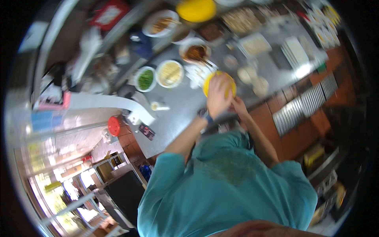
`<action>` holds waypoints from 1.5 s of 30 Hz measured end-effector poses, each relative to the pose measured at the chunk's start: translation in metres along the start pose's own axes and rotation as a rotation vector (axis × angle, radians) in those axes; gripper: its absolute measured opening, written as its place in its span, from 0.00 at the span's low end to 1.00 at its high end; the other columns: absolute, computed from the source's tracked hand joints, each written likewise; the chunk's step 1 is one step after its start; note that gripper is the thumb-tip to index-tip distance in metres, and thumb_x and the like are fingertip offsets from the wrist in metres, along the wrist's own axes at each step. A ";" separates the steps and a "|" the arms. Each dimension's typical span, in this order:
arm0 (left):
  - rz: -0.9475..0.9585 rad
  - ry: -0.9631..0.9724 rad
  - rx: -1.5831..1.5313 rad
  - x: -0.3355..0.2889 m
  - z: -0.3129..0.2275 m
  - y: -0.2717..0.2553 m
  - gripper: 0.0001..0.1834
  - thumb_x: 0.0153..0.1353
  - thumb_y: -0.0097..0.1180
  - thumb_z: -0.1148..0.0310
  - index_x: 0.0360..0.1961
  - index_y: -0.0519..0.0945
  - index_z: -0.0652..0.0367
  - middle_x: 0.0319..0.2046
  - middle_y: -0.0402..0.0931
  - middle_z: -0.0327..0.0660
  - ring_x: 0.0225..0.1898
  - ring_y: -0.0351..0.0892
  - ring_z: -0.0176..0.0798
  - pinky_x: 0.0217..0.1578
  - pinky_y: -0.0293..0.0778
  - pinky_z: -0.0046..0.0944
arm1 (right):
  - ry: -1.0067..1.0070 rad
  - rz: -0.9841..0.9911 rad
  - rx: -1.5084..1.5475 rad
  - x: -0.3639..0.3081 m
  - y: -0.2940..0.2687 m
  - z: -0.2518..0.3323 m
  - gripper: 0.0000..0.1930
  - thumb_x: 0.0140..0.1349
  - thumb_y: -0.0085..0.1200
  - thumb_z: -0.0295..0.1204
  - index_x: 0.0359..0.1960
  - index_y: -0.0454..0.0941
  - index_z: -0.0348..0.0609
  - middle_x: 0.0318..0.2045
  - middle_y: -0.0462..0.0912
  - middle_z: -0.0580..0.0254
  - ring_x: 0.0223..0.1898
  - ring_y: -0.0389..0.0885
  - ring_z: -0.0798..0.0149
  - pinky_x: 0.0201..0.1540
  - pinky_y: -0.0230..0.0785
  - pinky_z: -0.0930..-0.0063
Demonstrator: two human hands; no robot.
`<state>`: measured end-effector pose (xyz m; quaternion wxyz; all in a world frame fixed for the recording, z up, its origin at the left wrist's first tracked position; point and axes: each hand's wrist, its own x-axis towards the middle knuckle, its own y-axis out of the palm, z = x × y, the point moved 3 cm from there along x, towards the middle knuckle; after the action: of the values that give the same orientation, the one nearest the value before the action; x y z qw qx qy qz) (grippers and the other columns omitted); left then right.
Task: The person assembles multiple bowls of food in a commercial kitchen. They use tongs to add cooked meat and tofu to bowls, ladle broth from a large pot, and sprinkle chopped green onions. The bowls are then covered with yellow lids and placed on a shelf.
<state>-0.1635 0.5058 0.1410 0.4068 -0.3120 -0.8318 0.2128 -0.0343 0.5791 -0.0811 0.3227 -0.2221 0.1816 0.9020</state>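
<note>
Stainless steel dominates this blurred kitchen scene, where a long worktop (177, 114) is crowded with bowls and trays. A yellow bowl (220, 83) is seen near the middle of the worktop, with both hands on it — the left hand (218, 96) is spread over its top and near rim, fingers curled against it, while the right hand (239, 106) is pressed to its lower right edge. Whether either hand is truly clamped on the bowl cannot be told through the blur. A dark band is worn at the left wrist, and both arms are sleeved in teal.

To the left of the yellow bowl, a white bowl of pale shredded food (170, 73) is set just beside a white bowl of chopped greens (145, 79). Behind it, a bowl of reddish-brown food (195, 52) is placed, and farther back a large yellow lid or dish (196, 10) is visible. Round pale lids (252, 79) are grouped to the right of the hands. A long white paper strip (106, 102) is draped across the left end of the worktop, near a red round cap (113, 126). Orange-brown floor tiles and metal grates are shown at right.
</note>
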 end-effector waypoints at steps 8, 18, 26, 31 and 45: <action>-1.107 0.478 0.745 0.130 -0.071 -0.379 0.30 0.57 0.66 0.64 0.55 0.69 0.71 0.62 0.63 0.56 0.65 0.62 0.53 0.65 0.56 0.56 | -0.028 0.227 0.311 0.022 0.000 -0.006 0.11 0.70 0.55 0.29 0.51 0.78 0.41 0.47 0.83 0.60 0.51 0.83 0.59 0.55 0.78 0.55; -0.962 0.092 0.241 0.274 0.006 -0.571 0.46 0.50 0.75 0.57 0.62 0.61 0.66 0.47 0.77 0.58 0.48 0.80 0.48 0.51 0.74 0.43 | -0.049 0.207 0.207 -0.072 0.002 0.079 0.17 0.66 0.56 0.28 0.54 0.76 0.32 0.48 0.84 0.52 0.49 0.85 0.51 0.54 0.80 0.48; -1.205 0.385 0.209 0.137 -0.047 -0.591 0.25 0.64 0.63 0.66 0.57 0.71 0.67 0.39 0.76 0.45 0.38 0.76 0.36 0.39 0.74 0.34 | -0.169 0.636 0.148 -0.169 0.173 0.303 0.21 0.67 0.55 0.29 0.61 0.72 0.37 0.56 0.81 0.52 0.56 0.81 0.54 0.58 0.76 0.48; -1.214 0.474 0.175 0.050 -0.067 -0.603 0.22 0.69 0.53 0.71 0.63 0.68 0.65 0.44 0.75 0.44 0.42 0.73 0.33 0.42 0.72 0.32 | -0.298 1.137 0.246 -0.195 0.360 0.438 0.25 0.72 0.50 0.33 0.67 0.63 0.37 0.61 0.74 0.47 0.62 0.76 0.49 0.64 0.70 0.42; -1.092 0.366 0.399 0.057 -0.071 -0.586 0.26 0.68 0.57 0.70 0.65 0.69 0.64 0.56 0.71 0.47 0.54 0.70 0.41 0.59 0.65 0.43 | -0.784 0.976 -0.064 -0.181 0.608 0.580 0.18 0.63 0.57 0.23 0.54 0.75 0.31 0.55 0.73 0.46 0.53 0.77 0.55 0.53 0.82 0.61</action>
<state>-0.3360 0.1337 0.5693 0.6441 0.2102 -0.7324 0.0681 -0.4761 0.3201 0.6093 -0.0907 0.2241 0.1032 0.9648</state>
